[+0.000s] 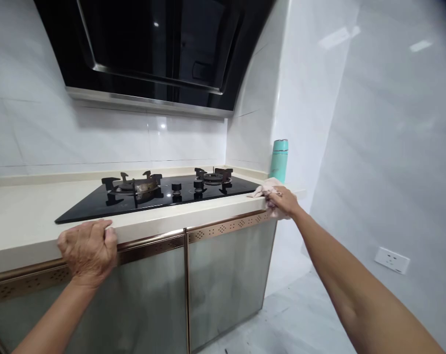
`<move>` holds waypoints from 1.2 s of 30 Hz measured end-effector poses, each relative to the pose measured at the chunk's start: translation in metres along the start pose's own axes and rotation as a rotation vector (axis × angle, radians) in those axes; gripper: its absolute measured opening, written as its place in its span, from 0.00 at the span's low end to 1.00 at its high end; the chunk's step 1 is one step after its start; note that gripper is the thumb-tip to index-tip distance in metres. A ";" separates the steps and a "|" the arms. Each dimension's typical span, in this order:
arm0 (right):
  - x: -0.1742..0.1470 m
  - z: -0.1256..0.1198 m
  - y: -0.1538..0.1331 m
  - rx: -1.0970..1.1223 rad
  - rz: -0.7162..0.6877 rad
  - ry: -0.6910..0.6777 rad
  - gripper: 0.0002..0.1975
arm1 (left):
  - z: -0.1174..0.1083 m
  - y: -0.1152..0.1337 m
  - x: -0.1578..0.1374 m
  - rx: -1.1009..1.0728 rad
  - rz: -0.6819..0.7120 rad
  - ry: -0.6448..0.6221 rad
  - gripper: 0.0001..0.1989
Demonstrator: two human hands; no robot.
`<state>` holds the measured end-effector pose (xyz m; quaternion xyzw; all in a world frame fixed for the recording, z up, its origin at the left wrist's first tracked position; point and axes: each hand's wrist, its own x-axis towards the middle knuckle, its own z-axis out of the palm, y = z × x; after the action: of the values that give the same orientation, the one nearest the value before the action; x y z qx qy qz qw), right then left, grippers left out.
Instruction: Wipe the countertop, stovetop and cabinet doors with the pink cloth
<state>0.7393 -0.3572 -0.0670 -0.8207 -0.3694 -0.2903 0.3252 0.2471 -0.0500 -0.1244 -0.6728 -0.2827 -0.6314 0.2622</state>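
Note:
My left hand (88, 250) rests on the front edge of the cream countertop (35, 206), fingers curled over it, left of the stove's near corner. At the counter's right end, my right hand (285, 200) is closed on a pale pink cloth (269, 188). Part of the cloth lies on the counter top and part hangs over the front edge. Between and beyond my hands is a black gas cooktop (164, 202) with two burners and two knobs. A turquoise bottle (279, 164) stands upright just behind the cloth.
A black range hood (164, 54) hangs over the cooktop. Cabinet doors (226, 275) with a bronze perforated trim run below the counter. On the right wall (388, 147) is a white socket (392, 260). Pale floor tiles (282, 314) show at the lower right.

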 end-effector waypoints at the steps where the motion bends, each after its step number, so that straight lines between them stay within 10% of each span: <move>1: 0.004 0.000 0.002 -0.004 0.033 -0.016 0.12 | 0.001 0.000 0.000 0.007 -0.001 0.001 0.12; 7: -0.010 0.014 -0.058 -0.009 0.036 -0.058 0.14 | -0.002 0.009 0.002 0.010 -0.056 -0.081 0.12; 15: -0.082 0.035 -0.296 0.170 -0.509 -0.182 0.19 | -0.021 0.018 0.009 0.036 -0.092 -0.251 0.17; 19: -0.105 0.043 -0.371 0.311 -0.609 -0.199 0.23 | -0.037 0.019 0.022 -0.099 -0.223 -0.317 0.20; 24: -0.097 0.045 -0.377 0.506 -0.559 -0.348 0.24 | -0.042 0.043 0.047 -0.340 -0.271 -0.246 0.31; 30: -0.065 0.041 -0.349 0.540 -0.619 -0.431 0.18 | -0.024 0.098 0.066 -0.248 0.126 -0.794 0.49; 36: -0.051 0.037 -0.268 0.383 -0.532 -0.300 0.16 | -0.017 0.111 0.068 -0.061 0.280 -0.867 0.52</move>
<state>0.5061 -0.2125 -0.0406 -0.6537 -0.6614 -0.1665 0.3281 0.3168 -0.1368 -0.0549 -0.9141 -0.2538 -0.2582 0.1825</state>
